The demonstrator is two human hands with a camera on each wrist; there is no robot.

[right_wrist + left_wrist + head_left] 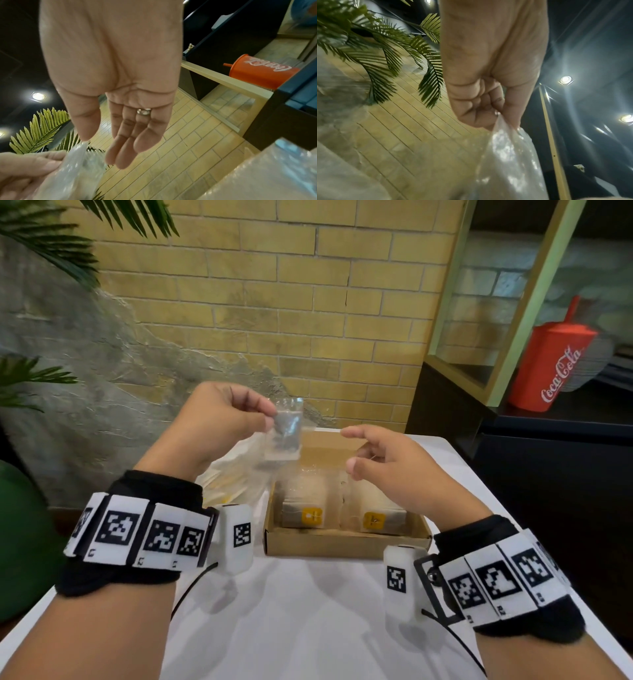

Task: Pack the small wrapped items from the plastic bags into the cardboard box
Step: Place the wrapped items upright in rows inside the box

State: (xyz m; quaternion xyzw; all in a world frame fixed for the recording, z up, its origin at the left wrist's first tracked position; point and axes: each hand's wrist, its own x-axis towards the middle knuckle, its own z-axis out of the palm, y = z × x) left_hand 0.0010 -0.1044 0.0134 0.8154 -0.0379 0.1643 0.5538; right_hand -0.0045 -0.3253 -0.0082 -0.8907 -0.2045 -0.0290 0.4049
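Observation:
My left hand (239,419) pinches the top of a small clear plastic bag (286,433) and holds it up over the far left of the open cardboard box (339,544). The bag (506,162) hangs below my curled fingers and looks nearly empty. My right hand (370,453) hovers over the box's right side, fingers relaxed and holding nothing; its palm (120,75) faces the bag (75,173). Two stacks of wrapped items with yellow tags (311,516) lie in the near half of the box.
More crumpled clear plastic bags (233,474) lie left of the box on the white table (308,628). A yellow brick wall stands just behind. A dark counter with a red cup (551,368) is at the right; palm leaves (41,244) at the left.

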